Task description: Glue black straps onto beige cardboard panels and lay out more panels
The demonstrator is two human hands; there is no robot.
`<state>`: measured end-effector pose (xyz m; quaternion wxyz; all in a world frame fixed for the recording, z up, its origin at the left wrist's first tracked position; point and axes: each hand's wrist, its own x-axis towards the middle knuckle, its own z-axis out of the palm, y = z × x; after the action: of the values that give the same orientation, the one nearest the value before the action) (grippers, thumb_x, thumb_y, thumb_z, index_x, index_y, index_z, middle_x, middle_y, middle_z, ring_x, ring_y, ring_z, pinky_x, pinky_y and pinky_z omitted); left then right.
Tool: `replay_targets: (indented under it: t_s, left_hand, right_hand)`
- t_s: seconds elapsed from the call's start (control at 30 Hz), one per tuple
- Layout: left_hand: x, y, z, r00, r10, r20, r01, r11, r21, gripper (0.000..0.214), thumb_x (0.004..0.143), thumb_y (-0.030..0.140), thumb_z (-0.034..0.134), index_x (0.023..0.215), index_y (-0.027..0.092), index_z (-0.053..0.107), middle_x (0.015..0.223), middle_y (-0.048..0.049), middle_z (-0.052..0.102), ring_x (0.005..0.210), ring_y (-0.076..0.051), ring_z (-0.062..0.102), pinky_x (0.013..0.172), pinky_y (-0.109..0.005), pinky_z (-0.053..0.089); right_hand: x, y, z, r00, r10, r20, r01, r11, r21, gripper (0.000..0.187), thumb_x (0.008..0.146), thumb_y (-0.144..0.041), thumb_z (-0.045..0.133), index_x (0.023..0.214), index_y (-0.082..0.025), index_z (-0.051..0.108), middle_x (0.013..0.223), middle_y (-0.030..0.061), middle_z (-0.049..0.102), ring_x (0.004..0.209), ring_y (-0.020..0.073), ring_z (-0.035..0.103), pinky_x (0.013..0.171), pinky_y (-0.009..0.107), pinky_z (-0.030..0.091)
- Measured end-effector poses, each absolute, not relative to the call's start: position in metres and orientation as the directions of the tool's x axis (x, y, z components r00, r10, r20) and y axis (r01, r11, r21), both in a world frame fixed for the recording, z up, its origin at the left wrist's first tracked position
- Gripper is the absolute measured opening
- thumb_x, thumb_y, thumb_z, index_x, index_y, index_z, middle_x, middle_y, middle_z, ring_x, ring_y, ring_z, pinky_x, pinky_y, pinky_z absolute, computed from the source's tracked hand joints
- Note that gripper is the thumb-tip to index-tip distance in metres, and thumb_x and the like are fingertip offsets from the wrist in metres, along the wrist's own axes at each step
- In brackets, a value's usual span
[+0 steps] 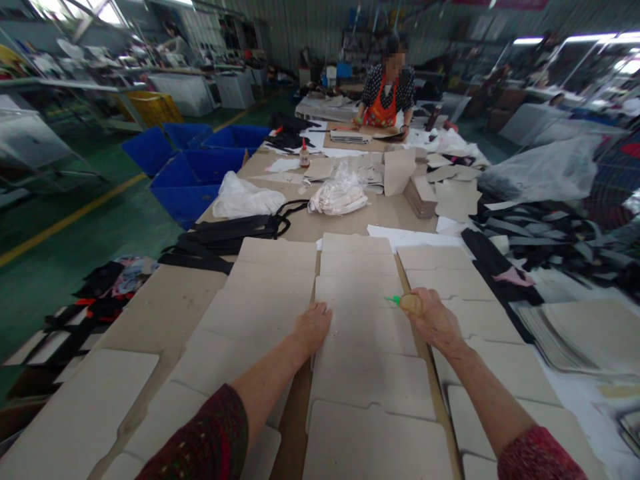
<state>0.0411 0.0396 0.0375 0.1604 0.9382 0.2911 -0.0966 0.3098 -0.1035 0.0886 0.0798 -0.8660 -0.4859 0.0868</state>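
My right hand (436, 320) is closed round a small glue bottle (409, 303) whose green nozzle points left over the middle row of grey cardboard pieces (367, 333). My left hand (313, 327) rests knuckles-up on the left edge of that same row, its fingers curled under and hidden. The cut cardboard pieces lie overlapping in three rows, with the left row (260, 293) and the right row (450, 280) on either side of my hands.
Black straps (225, 237), a white bag (247, 197), a plastic bag of white pieces (340, 193) and more cardboard lie farther up the table. A person in an orange apron (385, 100) works at the far end. Blue bins (193, 160) stand on the left floor.
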Motion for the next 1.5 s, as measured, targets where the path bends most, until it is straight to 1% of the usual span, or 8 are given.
replay_targets:
  t_s: [0.33,0.6,0.73,0.9,1.0,1.1,1.33,1.5]
  left_hand:
    - [0.042,0.042,0.029,0.813,0.523,-0.258,0.57,-0.805,0.166,0.037,0.082,0.007,0.049,0.117,0.014,0.056,0.136,-0.015,0.053,0.127,-0.025,0.047,0.106,-0.041,0.041]
    - [0.041,0.041,0.038,0.816,0.515,-0.263,0.562,-0.814,0.151,0.04,0.083,0.008,0.048,0.122,0.014,0.053,0.139,-0.0137,0.052,0.132,-0.023,0.044,0.111,-0.038,0.037]
    - [0.042,0.041,0.041,0.802,0.528,-0.277,0.58,-0.801,0.151,0.036,0.084,0.009,0.05,0.119,0.012,0.055,0.136,-0.0143,0.052,0.128,-0.023,0.047,0.108,-0.035,0.04]
    - [0.042,0.042,0.041,0.786,0.545,-0.293,0.6,-0.785,0.152,0.032,0.084,0.012,0.052,0.115,0.013,0.057,0.136,-0.0146,0.051,0.127,-0.024,0.047,0.107,-0.036,0.041]
    - [0.041,0.043,0.041,0.782,0.549,-0.296,0.606,-0.779,0.158,0.032,0.083,0.013,0.053,0.115,0.015,0.057,0.136,-0.0128,0.051,0.125,-0.024,0.048,0.106,-0.036,0.043]
    - [0.041,0.042,0.042,0.775,0.559,-0.294,0.617,-0.769,0.164,0.033,0.083,0.012,0.053,0.116,0.015,0.058,0.136,-0.0121,0.051,0.125,-0.025,0.047,0.104,-0.036,0.044]
    - [0.041,0.041,0.049,0.768,0.57,-0.292,0.63,-0.755,0.182,0.028,0.083,0.014,0.053,0.111,0.016,0.059,0.127,-0.0123,0.054,0.121,-0.025,0.05,0.102,-0.036,0.045]
    - [0.041,0.041,0.049,0.762,0.576,-0.296,0.636,-0.751,0.179,0.025,0.084,0.015,0.052,0.108,0.017,0.06,0.123,-0.0116,0.054,0.118,-0.025,0.051,0.1,-0.036,0.047]
  right_hand:
    - [0.315,-0.11,0.085,0.487,0.87,-0.075,0.805,-0.48,-0.349,0.03,0.086,-0.033,0.058,0.113,-0.025,0.049,0.11,0.0046,0.055,0.09,0.0196,0.06,0.067,0.028,0.039]
    - [0.305,-0.098,0.08,0.591,0.806,-0.037,0.751,-0.566,-0.342,0.035,0.087,-0.042,0.055,0.117,-0.026,0.049,0.113,0.0061,0.055,0.082,0.0203,0.06,0.063,0.03,0.038]
    - [0.299,-0.093,0.076,0.625,0.78,0.019,0.679,-0.531,-0.506,0.042,0.082,-0.048,0.06,0.115,-0.025,0.05,0.109,0.0048,0.057,0.088,0.0217,0.06,0.07,0.031,0.043]
    - [0.272,-0.079,0.07,0.483,0.874,0.058,0.698,-0.344,-0.628,0.045,0.077,-0.046,0.065,0.113,-0.023,0.051,0.105,0.0045,0.06,0.092,0.0229,0.059,0.079,0.034,0.046]
    - [0.25,-0.068,0.069,0.396,0.916,0.067,0.734,-0.272,-0.622,0.039,0.079,-0.04,0.064,0.112,-0.024,0.051,0.108,0.0046,0.06,0.094,0.0227,0.059,0.081,0.035,0.046]
    - [0.233,-0.058,0.068,0.371,0.929,0.008,0.755,-0.297,-0.585,0.035,0.081,-0.037,0.062,0.112,-0.027,0.051,0.111,0.0033,0.059,0.09,0.0219,0.061,0.075,0.034,0.046]
    - [0.222,-0.043,0.065,0.305,0.952,0.022,0.807,-0.246,-0.537,0.037,0.081,-0.031,0.063,0.115,-0.025,0.048,0.112,0.004,0.057,0.092,0.0206,0.061,0.072,0.031,0.044]
    - [0.214,-0.034,0.075,0.249,0.968,0.014,0.886,-0.222,-0.408,0.032,0.084,-0.031,0.061,0.114,-0.025,0.049,0.11,0.0039,0.055,0.081,0.0172,0.06,0.061,0.027,0.037]
